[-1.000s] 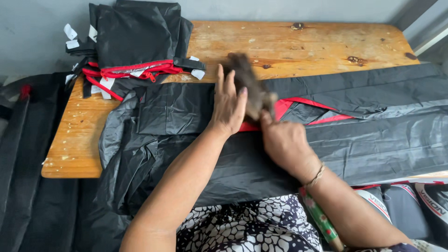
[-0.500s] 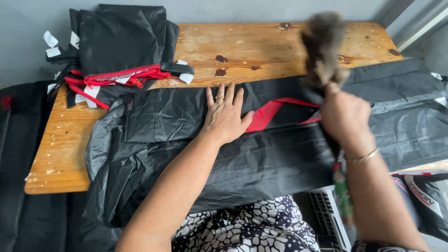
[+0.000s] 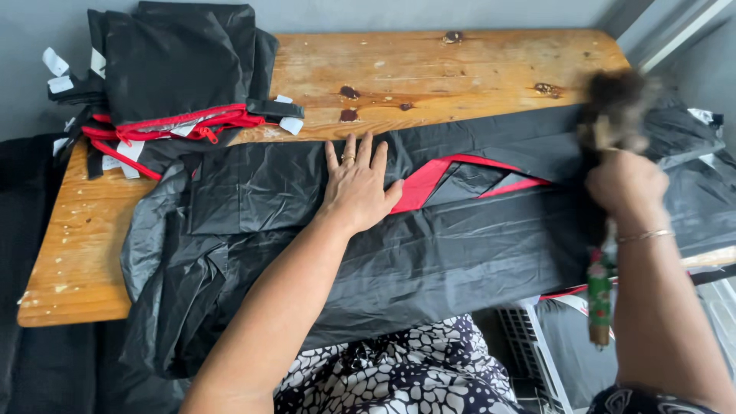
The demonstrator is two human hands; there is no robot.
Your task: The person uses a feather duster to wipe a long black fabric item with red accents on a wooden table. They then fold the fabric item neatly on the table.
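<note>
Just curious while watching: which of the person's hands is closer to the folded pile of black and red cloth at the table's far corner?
Left. The left hand lies flat on the black garment, just right of the pile. The right hand, gripping a brush, is far across the table.

The long black garment point(image 3: 460, 245) with red trim is thin synthetic cloth, crinkled, with a faint sheen. The folded stack of black and red pieces point(image 3: 180, 73) looks like the same slightly glossy fabric, with white paper-like tags. The bare wooden tabletop point(image 3: 429, 65) is varnished, knotty and worn, flecked with pale specks. The dark brush head point(image 3: 613, 107) looks soft and bristly, though blurred.
</note>
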